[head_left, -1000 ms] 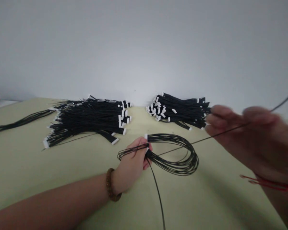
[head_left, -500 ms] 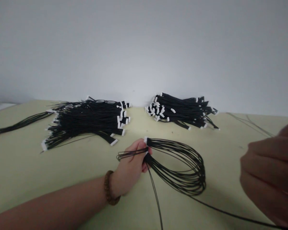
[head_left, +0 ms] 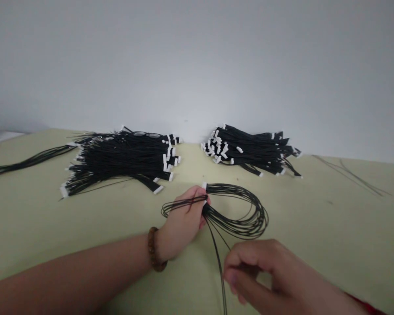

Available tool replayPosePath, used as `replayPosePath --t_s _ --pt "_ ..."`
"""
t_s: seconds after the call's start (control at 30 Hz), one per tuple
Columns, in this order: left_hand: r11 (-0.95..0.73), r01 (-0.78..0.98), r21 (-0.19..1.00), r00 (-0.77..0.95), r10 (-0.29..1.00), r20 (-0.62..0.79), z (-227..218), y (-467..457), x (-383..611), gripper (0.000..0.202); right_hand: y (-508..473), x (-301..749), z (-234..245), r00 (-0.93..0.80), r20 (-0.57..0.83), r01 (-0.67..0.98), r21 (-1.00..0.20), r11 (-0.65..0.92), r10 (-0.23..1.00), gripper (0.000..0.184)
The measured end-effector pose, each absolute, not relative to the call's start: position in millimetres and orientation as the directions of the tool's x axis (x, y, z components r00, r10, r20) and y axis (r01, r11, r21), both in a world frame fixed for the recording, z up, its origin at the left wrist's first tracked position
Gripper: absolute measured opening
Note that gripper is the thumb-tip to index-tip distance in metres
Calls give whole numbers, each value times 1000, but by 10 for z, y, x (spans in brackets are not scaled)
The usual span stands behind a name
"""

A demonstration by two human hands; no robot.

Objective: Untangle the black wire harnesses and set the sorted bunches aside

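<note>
My left hand [head_left: 188, 214], a brown beaded bracelet [head_left: 155, 249] on its wrist, is closed round the white connectors of a wire harness. The black wires [head_left: 261, 218] bend in a wide loop to the right, with one white connector [head_left: 204, 186] showing at the fingertips. A smaller loop of thin wires [head_left: 170, 207] lies across the back of this hand. Loose wires [head_left: 218, 258] hang down below it. My right hand [head_left: 265, 273] is in the lower right, its fingers curled in a pinch where a single thin wire [head_left: 222, 238] runs into them.
Farther back on the pale yellow table [head_left: 315, 227] lies a pile of black harnesses [head_left: 121, 159] with white connectors, to the left. Another harness pile [head_left: 256, 148] is to the right. Loose wires [head_left: 354, 177] lie at the far right. A pale wall [head_left: 197, 65] rises behind.
My right hand has come in from the right edge to just below the wire loop, and the wire running to it spans less distance. My left hand keeps its hold.
</note>
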State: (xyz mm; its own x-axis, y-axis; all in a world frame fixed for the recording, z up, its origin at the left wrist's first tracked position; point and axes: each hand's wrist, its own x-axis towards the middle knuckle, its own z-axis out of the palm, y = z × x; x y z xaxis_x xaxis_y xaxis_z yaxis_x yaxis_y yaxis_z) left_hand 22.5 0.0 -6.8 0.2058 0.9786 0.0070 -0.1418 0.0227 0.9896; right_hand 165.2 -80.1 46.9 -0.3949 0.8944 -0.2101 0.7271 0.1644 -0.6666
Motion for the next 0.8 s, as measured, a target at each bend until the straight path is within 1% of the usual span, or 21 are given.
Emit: replayPosePath --t_s 0.07,0.13,0.2,0.27,0.4,0.53,0.67,0.8 --pt "17 -130 991 207 978 10 -60 5 226 21 -757 1532 386 -311 -145 823 -536 189 939 17" --pt "1 -102 995 208 978 21 -50 10 224 21 -708 1463 319 -272 -106 880 -430 203 956 16" --pt "-12 -72 997 209 977 27 -48 13 220 21 -664 1443 282 -265 -48 910 -344 233 963 16" --pt "-16 -67 998 210 977 30 -54 16 215 21 -630 1456 269 -278 -1 918 -294 266 960 15" --pt "-10 -115 993 227 973 36 -63 23 210 21 -596 1519 284 -291 20 914 -290 285 956 17" --pt "-14 -93 996 220 975 35 -72 40 209 21 -573 1603 377 -305 11 885 -366 288 952 22" --pt "-20 -112 994 234 971 46 -110 57 207 20 -509 1712 508 -275 49 879 -392 272 960 22" --pt "19 -146 989 246 969 18 -93 48 218 18 -437 1796 574 -235 69 880 -408 242 970 21"
